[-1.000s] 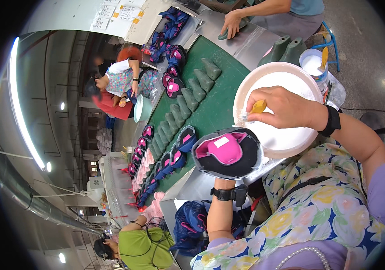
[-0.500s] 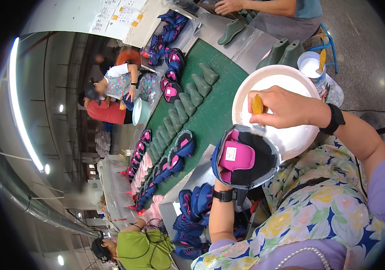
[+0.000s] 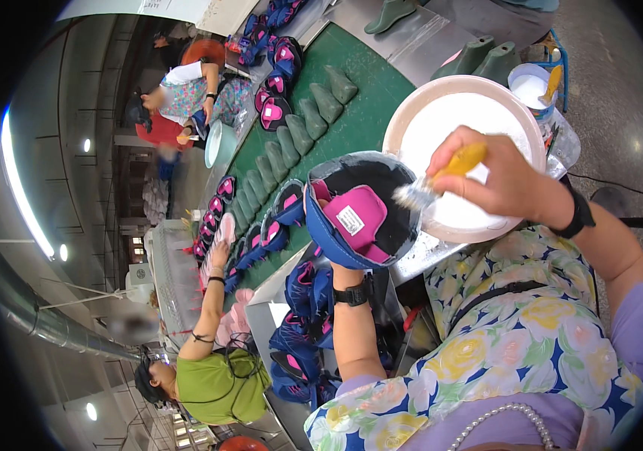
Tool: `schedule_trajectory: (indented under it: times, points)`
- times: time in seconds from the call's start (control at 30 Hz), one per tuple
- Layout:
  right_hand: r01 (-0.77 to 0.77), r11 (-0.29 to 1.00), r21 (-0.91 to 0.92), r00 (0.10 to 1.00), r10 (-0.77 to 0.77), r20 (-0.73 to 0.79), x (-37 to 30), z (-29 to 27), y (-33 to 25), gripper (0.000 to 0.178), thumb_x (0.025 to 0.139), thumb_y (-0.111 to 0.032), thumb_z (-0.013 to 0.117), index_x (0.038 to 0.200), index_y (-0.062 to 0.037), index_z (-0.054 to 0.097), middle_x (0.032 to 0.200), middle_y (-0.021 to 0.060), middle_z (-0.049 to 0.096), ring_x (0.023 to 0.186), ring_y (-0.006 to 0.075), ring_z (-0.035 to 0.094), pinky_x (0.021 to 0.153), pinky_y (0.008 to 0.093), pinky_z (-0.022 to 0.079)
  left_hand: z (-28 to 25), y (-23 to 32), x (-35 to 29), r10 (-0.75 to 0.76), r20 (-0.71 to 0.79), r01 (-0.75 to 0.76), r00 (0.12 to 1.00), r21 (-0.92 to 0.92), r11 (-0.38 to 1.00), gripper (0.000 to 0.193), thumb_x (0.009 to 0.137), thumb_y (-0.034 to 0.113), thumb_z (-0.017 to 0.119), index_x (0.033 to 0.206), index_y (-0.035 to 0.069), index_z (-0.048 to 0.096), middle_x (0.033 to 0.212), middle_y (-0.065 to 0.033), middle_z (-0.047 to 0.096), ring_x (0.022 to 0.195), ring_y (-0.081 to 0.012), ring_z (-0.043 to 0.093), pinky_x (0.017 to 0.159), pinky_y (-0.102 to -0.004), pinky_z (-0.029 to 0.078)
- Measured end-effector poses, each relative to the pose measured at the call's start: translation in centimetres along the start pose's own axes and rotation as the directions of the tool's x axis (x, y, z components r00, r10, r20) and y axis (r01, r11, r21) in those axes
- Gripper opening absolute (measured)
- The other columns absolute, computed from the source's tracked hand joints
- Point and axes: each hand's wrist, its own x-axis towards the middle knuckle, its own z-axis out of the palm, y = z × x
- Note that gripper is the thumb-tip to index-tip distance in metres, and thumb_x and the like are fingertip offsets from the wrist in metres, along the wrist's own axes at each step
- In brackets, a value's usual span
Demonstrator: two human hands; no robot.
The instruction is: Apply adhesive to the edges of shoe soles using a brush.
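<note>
My left hand (image 3: 347, 275) grips a blue shoe upper (image 3: 329, 233) from below, most of its fingers hidden behind it. The upper is turned with its opening toward me, showing a black inside, a pink tongue and a white label. In my right hand (image 3: 498, 174) is a paintbrush (image 3: 462, 159), pinched by its yellow handle. Its white-coated bristles are at the upper's right edge; I cannot tell whether they touch. Beneath my right hand stands a round pale basin (image 3: 395, 129) of white liquid.
Grey-green shoe lasts (image 3: 314, 120) and more blue uppers (image 3: 267, 239) line the green conveyor belt (image 3: 370, 90). Uppers are heaped beside my left forearm (image 3: 302, 331). A small bucket (image 3: 520, 75) holds another brush. A person in green (image 3: 220, 387) reaches toward the belt.
The brush has come from over the basin to the upper's edge. The upper is farther left and higher in view. The person in green has stretched an arm toward the belt.
</note>
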Motion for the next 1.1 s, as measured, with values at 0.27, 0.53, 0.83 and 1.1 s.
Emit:
schedule_trajectory:
  times: [0.27, 0.53, 0.83, 1.1]
  points:
    - [0.029, 0.998, 0.048, 0.99, -0.035, 0.136, -0.2, 1.9, 1.0, 0.019, 0.088, -0.015, 0.073, 0.096, -0.0047, 0.059, 0.086, 0.011, 0.067, 0.079, 0.0277, 0.067, 0.073, 0.0335, 0.051, -4.5, -1.0, 1.2, 0.007, -0.209, 0.04, 0.978, 0.22, 0.975, 0.033, 0.104, 0.022, 0.048, 0.135, 0.011, 0.045, 0.114, -0.0083, 0.062, 0.096, -0.0201, 0.065, 0.082, -0.035, 0.057]
    - [-0.236, 0.963, 0.13, 0.959, 0.252, -0.131, 0.1, -2.2, 2.1, 0.013, 0.087, -0.003, 0.068, 0.096, -0.0026, 0.059, 0.093, 0.0071, 0.067, 0.09, 0.015, 0.064, 0.082, 0.0286, 0.049, -13.6, 2.1, 6.0, -0.236, -0.311, 0.324, 0.921, 0.27, 0.907, 0.023, 0.104, 0.023, 0.048, 0.124, 0.012, 0.049, 0.1, -0.0091, 0.066, 0.081, -0.0205, 0.068, 0.07, -0.0329, 0.06]
    - [-0.448, 0.891, 0.076, 0.889, 0.453, -0.066, -1.5, -3.8, 3.8, 0.013, 0.088, -0.004, 0.067, 0.098, -0.0036, 0.058, 0.096, 0.0066, 0.065, 0.093, 0.0137, 0.062, 0.087, 0.0275, 0.047, -24.0, -1.4, 13.3, -0.167, -0.57, 0.439, 0.805, 0.382, 0.813, 0.06, 0.094, -0.006, 0.039, 0.149, 0.016, 0.028, 0.128, -0.0165, 0.056, 0.109, -0.0285, 0.061, 0.089, -0.0433, 0.055]
    - [-0.508, 0.861, 0.027, 0.861, 0.508, 0.003, -2.7, -4.4, 5.3, 0.01, 0.094, -0.007, 0.063, 0.102, -0.0031, 0.059, 0.1, 0.0044, 0.06, 0.093, 0.0113, 0.059, 0.087, 0.0254, 0.046, -23.5, 8.6, 9.4, -0.189, -0.572, 0.549, 0.798, 0.562, 0.619, 0.062, 0.093, 0.004, 0.058, 0.149, 0.009, 0.035, 0.122, -0.0146, 0.063, 0.105, -0.0222, 0.065, 0.09, -0.0338, 0.052]
